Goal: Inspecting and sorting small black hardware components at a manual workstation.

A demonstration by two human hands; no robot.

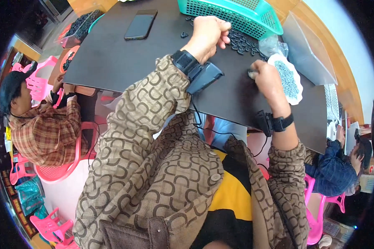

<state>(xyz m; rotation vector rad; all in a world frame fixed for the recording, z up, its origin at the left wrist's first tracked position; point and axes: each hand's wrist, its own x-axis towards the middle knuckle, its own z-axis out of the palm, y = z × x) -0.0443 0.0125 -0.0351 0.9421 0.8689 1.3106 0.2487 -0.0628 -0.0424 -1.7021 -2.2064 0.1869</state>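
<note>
My left hand (207,36) is closed, its fingers curled in, over the far part of the dark table (112,54). Beside it lie many small black curved pieces (242,43) in a loose pile, with a few stray ones to its left. My right hand (268,81) is pinched, thumb against fingers, just left of a white scalloped dish (295,101). Small silvery pieces, like screws or pins, fill that dish. Whatever either hand holds is too small or hidden to make out. Both wrists wear black strapped devices with cables.
Behind the pile stands a green perforated basket (237,18). A clear plastic bag (273,45) and a translucent bin (309,45) sit at the right. A black phone (141,25) lies at the far left. Other people sit on the left and right, near pink chairs (50,228).
</note>
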